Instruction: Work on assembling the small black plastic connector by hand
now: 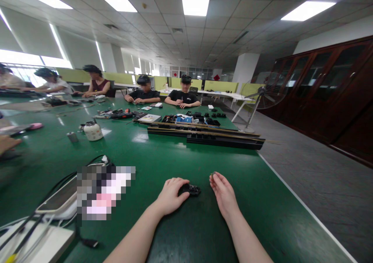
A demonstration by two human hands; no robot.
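L hand (171, 195) is low over the green table (233, 236), palm down, back of hand up. Its forearm comes in from the bottom edge, left of ctr, and slants up & to the R; the wrist looks near straight. Fingers are bent together over the far side of a small black part (194, 190), thumb along the near side, so it's gripped at its L end; the R end sticks out bare, pointing twd the other hand. The part is at or just above the tabletop, can't tell which.

R hand (223, 197) is apart from it, a short gap to the R. That forearm comes from the bottom edge, R of ctr, and leans up & L, so both arms angle inward. Fingers are curled, w/ the tips pinched around a tiny piece (213, 174) at the top of the hand; too small to say what it is. Tiny piece & black part aren't touching.

Beyond the hands: long black rails (225, 141) w/ thin rods lying along them. To the L, a white jar (93, 131) next to a small grey can (72, 137); nearer, a cable plug (89, 242) on the tabletop. Across the table, a co-worker in a black T-shirt (183, 98) sits w/ both hands at the table edge.
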